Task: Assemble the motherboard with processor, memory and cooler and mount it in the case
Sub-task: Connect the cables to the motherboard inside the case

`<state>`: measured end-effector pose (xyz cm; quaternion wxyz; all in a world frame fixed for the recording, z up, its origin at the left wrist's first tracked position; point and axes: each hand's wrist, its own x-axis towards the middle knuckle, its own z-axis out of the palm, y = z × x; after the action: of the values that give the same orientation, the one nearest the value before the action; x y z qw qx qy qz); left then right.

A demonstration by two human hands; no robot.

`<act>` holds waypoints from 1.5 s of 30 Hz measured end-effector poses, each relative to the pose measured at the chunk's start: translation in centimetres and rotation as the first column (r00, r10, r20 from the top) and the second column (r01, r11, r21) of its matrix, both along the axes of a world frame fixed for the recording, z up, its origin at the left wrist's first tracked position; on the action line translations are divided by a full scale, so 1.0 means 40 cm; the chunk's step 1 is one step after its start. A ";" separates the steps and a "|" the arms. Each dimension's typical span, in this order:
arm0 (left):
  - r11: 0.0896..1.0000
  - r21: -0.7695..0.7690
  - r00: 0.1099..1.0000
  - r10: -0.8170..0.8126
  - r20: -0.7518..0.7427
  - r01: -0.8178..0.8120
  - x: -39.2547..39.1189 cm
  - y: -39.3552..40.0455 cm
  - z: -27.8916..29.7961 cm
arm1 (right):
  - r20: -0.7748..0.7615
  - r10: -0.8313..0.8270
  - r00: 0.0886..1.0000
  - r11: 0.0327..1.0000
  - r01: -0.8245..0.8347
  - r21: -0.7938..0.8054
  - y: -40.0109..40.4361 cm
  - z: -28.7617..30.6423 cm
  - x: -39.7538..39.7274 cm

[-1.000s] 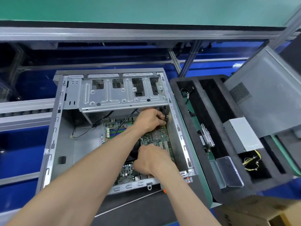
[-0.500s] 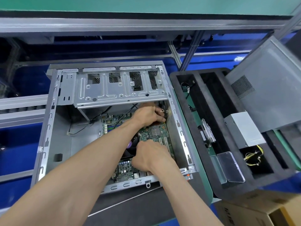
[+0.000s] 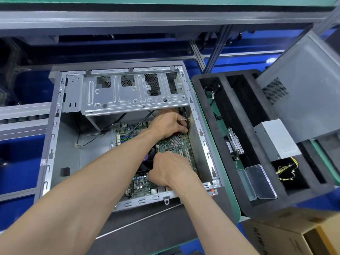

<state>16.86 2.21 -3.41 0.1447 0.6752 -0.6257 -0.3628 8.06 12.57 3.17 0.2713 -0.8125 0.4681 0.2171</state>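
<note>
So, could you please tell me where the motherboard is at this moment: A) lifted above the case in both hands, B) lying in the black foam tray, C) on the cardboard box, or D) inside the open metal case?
D: the green motherboard lies down inside the open case, with both hands reaching in over it.

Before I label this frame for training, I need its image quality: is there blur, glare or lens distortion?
Head view: wide-angle bending bows the shelf rail and case edges. Light is even; mild sheen on the drive cage. The motherboard is fairly sharp, fine print unreadable. Left hand and right hand cover and shade parts of it.
</note>
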 end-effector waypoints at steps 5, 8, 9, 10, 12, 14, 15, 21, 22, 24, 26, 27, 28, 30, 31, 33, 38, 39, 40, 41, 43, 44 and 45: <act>1.000 -0.025 1.000 0.014 -0.005 -0.014 -0.002 0.003 -0.001 | -0.004 0.005 1.000 1.000 -0.005 0.009 0.000 0.003 0.001; 0.999 -0.037 1.000 0.013 -0.005 -0.014 -0.004 0.002 -0.001 | 0.000 0.003 1.000 1.000 -0.003 0.010 -0.001 0.005 -0.001; 0.999 -0.040 1.000 0.014 -0.005 -0.015 -0.005 0.002 -0.001 | 0.002 0.002 1.000 1.000 -0.002 0.010 -0.001 0.005 -0.001; 0.999 -0.043 1.000 0.017 -0.006 -0.017 -0.006 0.002 0.000 | 0.004 0.002 1.000 1.000 -0.002 0.009 -0.001 0.006 -0.002; 0.999 -0.044 1.000 0.023 -0.008 -0.023 -0.007 0.002 0.001 | 0.009 0.002 1.000 1.000 -0.002 0.011 -0.001 0.006 -0.002; 0.999 -0.045 1.000 0.019 -0.004 -0.019 -0.008 0.001 0.002 | 0.011 -0.002 1.000 1.000 0.002 0.017 -0.001 0.007 -0.002; 0.999 -0.045 1.000 0.017 -0.001 -0.017 -0.008 0.002 0.003 | 0.010 -0.004 1.000 1.000 0.004 0.020 -0.001 0.008 -0.003; 0.999 -0.039 0.999 0.036 0.000 -0.036 -0.007 0.006 0.010 | 0.005 -0.004 1.000 0.999 0.004 0.032 -0.002 0.010 -0.003; 0.999 -0.037 0.999 0.037 0.002 -0.036 -0.007 0.007 0.012 | 0.004 -0.002 1.000 0.999 0.002 0.032 -0.002 0.009 -0.002; 0.999 -0.032 0.999 0.038 0.004 -0.038 -0.007 0.008 0.014 | 0.004 0.001 1.000 0.999 -0.001 0.032 -0.002 0.008 -0.002; 0.999 -0.035 0.999 0.038 0.008 -0.038 -0.008 0.009 0.014 | 0.004 0.002 1.000 0.999 -0.003 0.034 -0.001 0.008 -0.003; 0.999 -0.038 0.999 0.036 0.012 -0.035 -0.008 0.009 0.014 | 0.006 0.000 1.000 0.999 0.000 0.034 -0.001 0.008 -0.003; 0.999 -0.036 0.999 0.031 0.017 -0.030 -0.007 0.010 0.013 | 0.008 -0.003 1.000 0.999 0.003 0.034 -0.001 0.008 -0.003; 1.000 -0.017 1.000 0.020 0.019 -0.020 -0.004 0.010 0.012 | 0.011 -0.006 1.000 0.999 0.006 0.037 -0.001 0.009 -0.004; 1.000 -0.003 1.000 0.022 0.014 -0.021 -0.001 0.009 0.011 | 0.011 -0.007 1.000 0.999 0.006 0.038 -0.001 0.009 -0.004; 0.999 0.012 0.999 0.033 0.003 -0.033 0.005 0.009 0.012 | 0.010 -0.007 1.000 0.999 0.007 0.039 -0.001 0.008 -0.004; 0.999 0.013 0.999 0.035 -0.018 -0.035 0.004 0.009 0.014 | 0.012 -0.005 1.000 1.000 0.005 0.031 -0.002 0.005 -0.004; 0.999 0.017 0.999 0.032 -0.024 -0.031 0.004 0.009 0.015 | 0.013 -0.003 1.000 1.000 0.003 0.031 -0.003 0.005 -0.004; 0.999 0.020 0.999 0.029 -0.031 -0.028 0.004 0.008 0.014 | 0.013 -0.002 1.000 1.000 0.001 0.031 -0.003 0.005 -0.004; 0.999 0.023 0.999 0.026 -0.033 -0.025 0.004 0.008 0.014 | 0.013 -0.002 1.000 1.000 0.001 0.031 -0.004 0.005 -0.004; 1.000 0.019 1.000 0.018 -0.025 -0.017 0.004 0.007 0.012 | 0.013 -0.001 1.000 0.999 0.001 0.033 -0.006 0.006 -0.005; 1.000 0.015 1.000 0.015 -0.022 -0.014 0.004 0.007 0.011 | 0.013 -0.001 1.000 0.999 0.001 0.034 -0.006 0.006 -0.005; 1.000 0.009 1.000 0.014 -0.019 -0.014 0.004 0.006 0.010 | 0.013 -0.001 1.000 0.999 0.001 0.035 -0.007 0.006 -0.005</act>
<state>17.01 2.46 -3.01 0.1502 0.6767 -0.6178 -0.3712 7.84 12.31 3.41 0.2884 -0.8089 0.4628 0.2198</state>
